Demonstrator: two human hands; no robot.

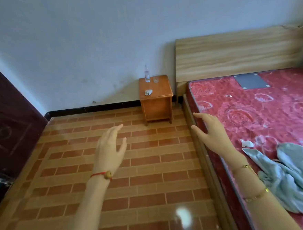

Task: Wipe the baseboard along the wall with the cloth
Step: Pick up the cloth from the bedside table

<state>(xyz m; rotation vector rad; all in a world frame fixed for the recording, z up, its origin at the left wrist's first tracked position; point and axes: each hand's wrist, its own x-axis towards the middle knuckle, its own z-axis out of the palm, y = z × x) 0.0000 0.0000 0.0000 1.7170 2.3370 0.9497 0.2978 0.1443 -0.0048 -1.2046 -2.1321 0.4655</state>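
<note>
Both hands, the left hand [109, 144] and right hand [211, 128], were spread empty, so she should first fetch the crumpled cloth [148, 92] from the nightstand [156, 103].

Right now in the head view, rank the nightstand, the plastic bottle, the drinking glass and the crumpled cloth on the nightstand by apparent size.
1. Nightstand, by far the largest.
2. Plastic bottle, tall and slim.
3 and 4. Crumpled cloth and drinking glass look about alike at this distance; I would not rank them.
</note>
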